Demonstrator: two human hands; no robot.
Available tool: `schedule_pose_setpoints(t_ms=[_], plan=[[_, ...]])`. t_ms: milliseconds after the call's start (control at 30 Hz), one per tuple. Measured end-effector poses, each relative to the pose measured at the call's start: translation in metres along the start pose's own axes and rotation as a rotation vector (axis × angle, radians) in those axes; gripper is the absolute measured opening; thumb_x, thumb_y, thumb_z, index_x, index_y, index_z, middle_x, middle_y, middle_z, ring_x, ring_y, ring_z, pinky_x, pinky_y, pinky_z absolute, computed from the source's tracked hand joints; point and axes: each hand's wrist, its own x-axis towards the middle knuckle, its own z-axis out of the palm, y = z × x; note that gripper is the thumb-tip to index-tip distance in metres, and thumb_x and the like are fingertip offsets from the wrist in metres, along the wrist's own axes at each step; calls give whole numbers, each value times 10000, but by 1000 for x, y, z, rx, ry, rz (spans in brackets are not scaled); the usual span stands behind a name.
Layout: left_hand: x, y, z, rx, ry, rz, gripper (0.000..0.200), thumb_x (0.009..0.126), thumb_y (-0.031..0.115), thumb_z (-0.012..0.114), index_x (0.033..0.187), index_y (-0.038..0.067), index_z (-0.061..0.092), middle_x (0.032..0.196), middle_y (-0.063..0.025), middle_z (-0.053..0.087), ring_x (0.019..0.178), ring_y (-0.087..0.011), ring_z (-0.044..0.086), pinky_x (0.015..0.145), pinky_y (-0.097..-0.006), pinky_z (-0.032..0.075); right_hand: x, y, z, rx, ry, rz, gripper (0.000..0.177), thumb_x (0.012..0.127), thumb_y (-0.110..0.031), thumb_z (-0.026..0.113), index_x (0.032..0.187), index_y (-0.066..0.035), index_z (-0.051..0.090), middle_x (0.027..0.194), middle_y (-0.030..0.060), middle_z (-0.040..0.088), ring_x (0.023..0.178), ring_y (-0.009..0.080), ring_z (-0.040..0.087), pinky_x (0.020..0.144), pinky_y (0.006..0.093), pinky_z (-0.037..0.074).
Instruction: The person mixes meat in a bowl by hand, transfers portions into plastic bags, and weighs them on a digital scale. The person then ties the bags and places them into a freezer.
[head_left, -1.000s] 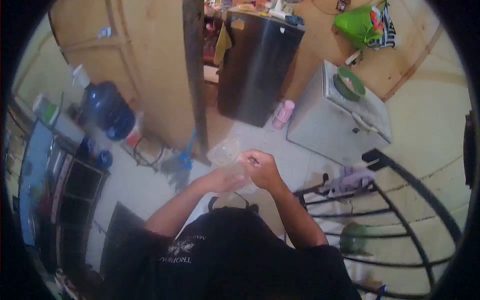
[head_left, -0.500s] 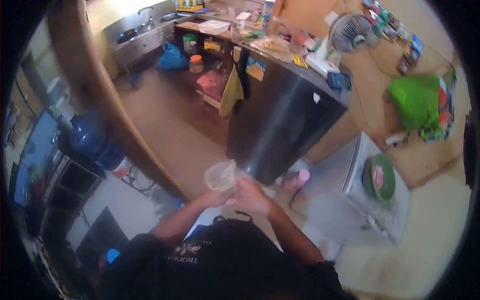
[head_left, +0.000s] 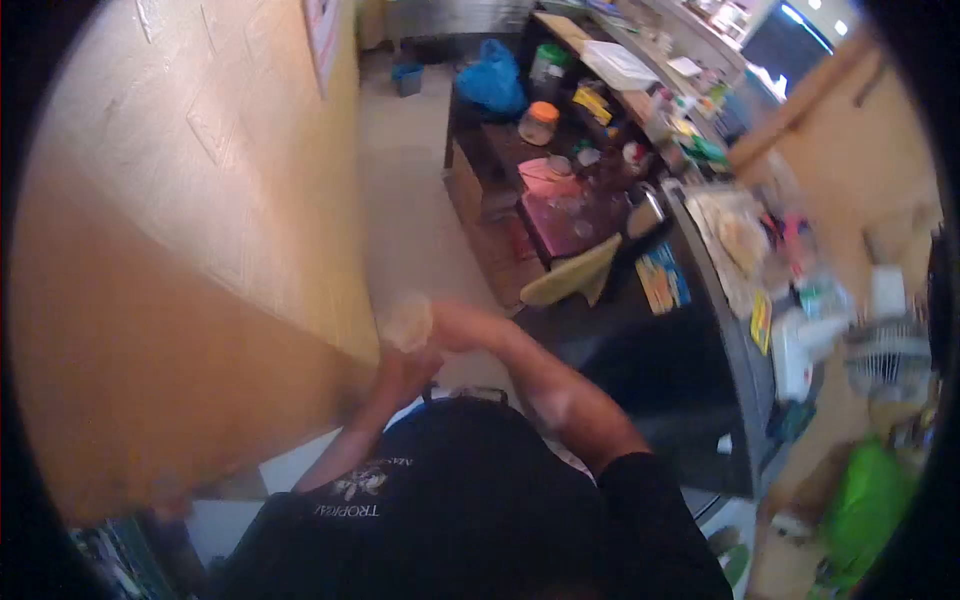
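Note:
In front of my body, both hands are close together around a pale, see-through plastic item (head_left: pixel 409 322). It looks like a cup or a small bag, but blur hides which. My left hand (head_left: pixel 405 366) grips it from below. My right hand (head_left: pixel 452 327) reaches across from the right and is closed against its side. The fingers of both are smeared by motion. Just left of the hands is the edge of a tan wall (head_left: pixel 300 330). To their right is a dark refrigerator (head_left: pixel 640 385) with a yellow cloth (head_left: pixel 575 278) hanging at its corner.
A narrow strip of floor (head_left: pixel 405 200) runs ahead between the wall and a low dark shelf. By the shelf are a blue plastic bag (head_left: pixel 492 80) and an orange-lidded jar (head_left: pixel 538 123). Farther right are a fan (head_left: pixel 890 360) and a green bag (head_left: pixel 868 505).
My view has swung left and moved forward past the doorway edge. The refrigerator and shelf appear closer and farther right. Both hands still hold the see-through item, now beside the wall.

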Motion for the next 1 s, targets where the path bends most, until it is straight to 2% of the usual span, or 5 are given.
schedule_pose_setpoints(t_ms=[133,267,533,700,1000], plan=[[25,-50,-10,177,297,-139,536,856,245,654,1276,-20,450,1148,-185,590,1109,-277,563,942,-394,441,91,66,-57,-28,214,-358,296,788,-207,638,1051,-74,659,1050,182,660,953,334,624,844,394,485],[63,-86,-23,129,524,-237,577,881,257,621,1347,-21,423,1275,-202,543,1211,-298,508,1045,-400,362,195,139,-142,-278,98,-286,270,797,-220,627,1034,-99,675,1027,153,673,927,318,631,811,389,492],[239,-81,-90,-116,452,-539,441,921,215,567,1280,-31,494,1267,-194,561,1196,-280,529,1006,-362,408,382,294,-284,-659,-36,-241,351,799,-263,599,1113,-107,619,1107,156,642,992,338,611,853,411,482],[397,-56,-151,-28,406,-526,421,923,194,559,1268,-41,504,1263,-200,563,1186,-270,537,994,-360,419,418,228,-438,-250,125,133,339,822,-282,565,1082,-74,627,1092,163,647,979,347,613,815,435,486],[678,-64,-272,116,353,-293,385,893,134,557,1251,-3,522,1250,-150,569,1161,-257,546,1012,-362,401,618,237,-703,-381,120,-76,307,771,-304,660,966,-70,688,961,179,675,863,342,634,751,424,491]])
